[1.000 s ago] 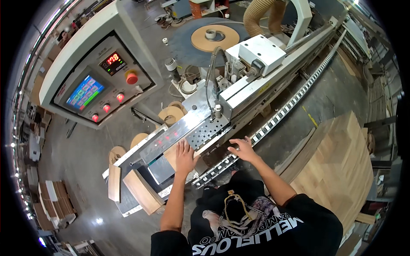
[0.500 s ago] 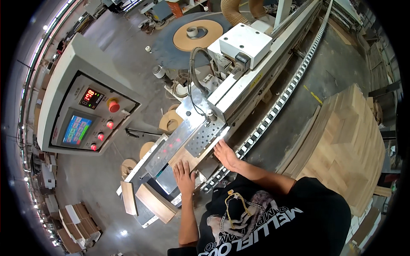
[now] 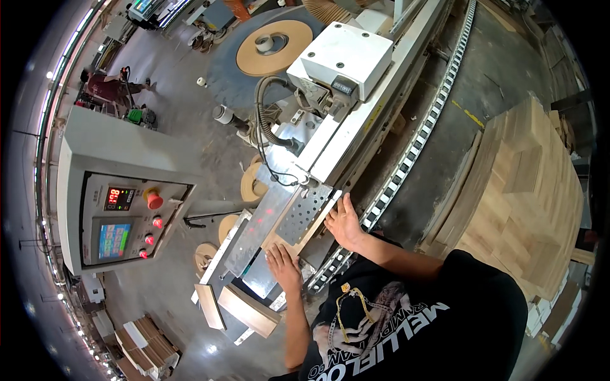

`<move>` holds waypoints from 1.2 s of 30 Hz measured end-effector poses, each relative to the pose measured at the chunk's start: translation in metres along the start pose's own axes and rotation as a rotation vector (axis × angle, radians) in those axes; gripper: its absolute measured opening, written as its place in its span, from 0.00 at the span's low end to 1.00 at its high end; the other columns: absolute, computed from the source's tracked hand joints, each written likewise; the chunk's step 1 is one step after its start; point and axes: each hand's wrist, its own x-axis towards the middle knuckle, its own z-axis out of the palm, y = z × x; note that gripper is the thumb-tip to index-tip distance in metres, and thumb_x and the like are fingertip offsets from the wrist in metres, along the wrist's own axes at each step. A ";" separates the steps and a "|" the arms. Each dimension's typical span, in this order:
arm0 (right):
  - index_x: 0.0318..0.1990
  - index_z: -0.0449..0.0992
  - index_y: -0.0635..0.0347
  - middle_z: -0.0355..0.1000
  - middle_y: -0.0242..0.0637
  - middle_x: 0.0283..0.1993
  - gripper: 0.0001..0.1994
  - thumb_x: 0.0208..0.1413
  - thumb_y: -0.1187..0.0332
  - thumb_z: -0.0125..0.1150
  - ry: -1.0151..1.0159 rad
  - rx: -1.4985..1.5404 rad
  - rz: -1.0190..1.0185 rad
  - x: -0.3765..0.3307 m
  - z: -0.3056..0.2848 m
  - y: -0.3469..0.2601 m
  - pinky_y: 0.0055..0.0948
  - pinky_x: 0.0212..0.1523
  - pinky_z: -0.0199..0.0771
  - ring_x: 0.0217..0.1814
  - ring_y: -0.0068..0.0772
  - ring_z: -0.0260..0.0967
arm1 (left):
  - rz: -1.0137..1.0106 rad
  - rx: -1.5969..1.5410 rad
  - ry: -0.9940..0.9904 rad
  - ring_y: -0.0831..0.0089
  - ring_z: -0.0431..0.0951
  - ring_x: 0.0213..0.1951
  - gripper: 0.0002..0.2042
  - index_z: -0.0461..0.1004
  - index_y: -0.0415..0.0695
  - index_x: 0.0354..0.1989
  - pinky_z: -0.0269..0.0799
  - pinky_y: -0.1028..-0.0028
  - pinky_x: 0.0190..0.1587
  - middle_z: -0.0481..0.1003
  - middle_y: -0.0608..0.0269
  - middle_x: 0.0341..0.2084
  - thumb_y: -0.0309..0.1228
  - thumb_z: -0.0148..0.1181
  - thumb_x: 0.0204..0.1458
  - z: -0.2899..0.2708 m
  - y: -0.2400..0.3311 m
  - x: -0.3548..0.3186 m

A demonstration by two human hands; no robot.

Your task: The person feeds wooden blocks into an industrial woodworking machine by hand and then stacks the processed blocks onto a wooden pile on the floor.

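A pale wooden board (image 3: 309, 237) lies on the infeed table of a long white machine, partly under a perforated metal plate (image 3: 304, 214). My left hand (image 3: 285, 268) rests on the board's near end, fingers stretched out flat. Against the board's right-hand edge, close to the plate's far corner, is my right hand (image 3: 345, 227), its fingers extended and not wrapped round anything. Nearer to me and to the left, a wider wooden board (image 3: 249, 310) and a narrow wooden strip (image 3: 210, 306) lie on the table's end.
A control panel (image 3: 121, 219) with a screen and red knobs stands at left. Beyond the table sits a white machine housing (image 3: 348, 58) and a large coil of tan banding (image 3: 277, 47). A roller track (image 3: 406, 166) curves past on the right, beside stacked boards (image 3: 508, 209). Someone crouches far left.
My view has shifted and turned a little. My right hand has slid slightly forward along the edge, its fingers now pointing more upward. The left hand stays on the board's near end.
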 end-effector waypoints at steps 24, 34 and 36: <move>0.87 0.23 0.51 0.40 0.48 0.91 0.58 0.69 0.27 0.51 0.128 -0.275 -0.333 0.050 -0.109 -0.125 0.49 0.88 0.39 0.91 0.50 0.42 | -0.307 -0.274 0.014 0.37 0.77 0.63 0.44 0.80 0.38 0.62 0.72 0.47 0.66 0.79 0.37 0.60 0.68 0.70 0.53 0.051 0.125 0.095; 0.73 0.76 0.52 0.75 0.38 0.73 0.47 0.61 0.21 0.56 -0.442 -2.191 -0.170 -0.015 -0.103 -0.056 0.68 0.85 0.27 0.82 0.47 0.62 | -0.269 -0.166 0.357 0.33 0.60 0.75 0.35 0.66 0.32 0.72 0.45 0.38 0.80 0.66 0.31 0.72 0.40 0.66 0.60 0.035 -0.025 -0.025; 0.73 0.76 0.51 0.76 0.38 0.72 0.48 0.59 0.21 0.57 -0.503 -2.385 -0.245 -0.026 -0.103 -0.054 0.68 0.85 0.27 0.83 0.47 0.59 | -0.361 0.034 0.264 0.32 0.75 0.63 0.28 0.80 0.27 0.57 0.69 0.44 0.68 0.77 0.26 0.59 0.46 0.52 0.69 -0.013 -0.060 -0.057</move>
